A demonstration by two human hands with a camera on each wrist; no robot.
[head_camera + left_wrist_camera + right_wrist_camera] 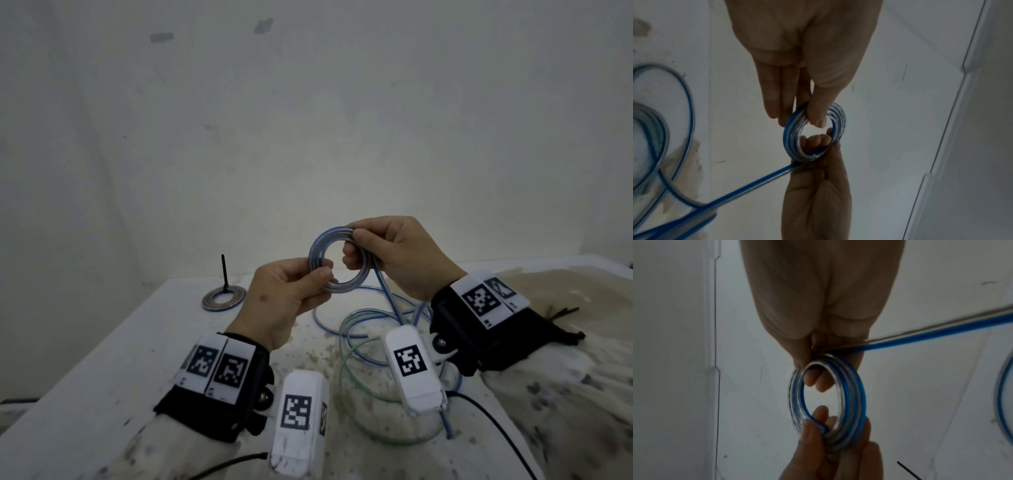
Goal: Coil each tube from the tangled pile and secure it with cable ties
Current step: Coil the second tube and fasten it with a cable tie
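Coil in hand [337,262]: clear tube with blue stripe, wound in several turns, held upright in the air above the white table [113,346], between both hands.
Left hand [286,301]: pinches the coil's lower-left arc, thumb on the near face, fingers behind; seen from the left wrist [807,53] with thumb across the turns.
Right hand [399,255]: grips the coil's upper-right arc, thumb on top, fingertips curled through the ring; in the right wrist view [818,305] fingertips show inside the opening.
Free tail [388,296]: runs from the coil's right side, under the right hand, down to the table.
Tangled pile [370,342]: loose loops of blue-striped and green-striped clear tube, on the table below the coil, partly behind the wrist cameras.
Finished coil [224,298]: flat on the table, left of the held coil and well apart from it.
Black cable tie [224,274]: stands upright from the finished coil's far edge.
Dark ties [563,311]: on stained cloth, right of the coil, beyond the right wrist; number unclear.
Wall [308,120]: pale, behind the table.
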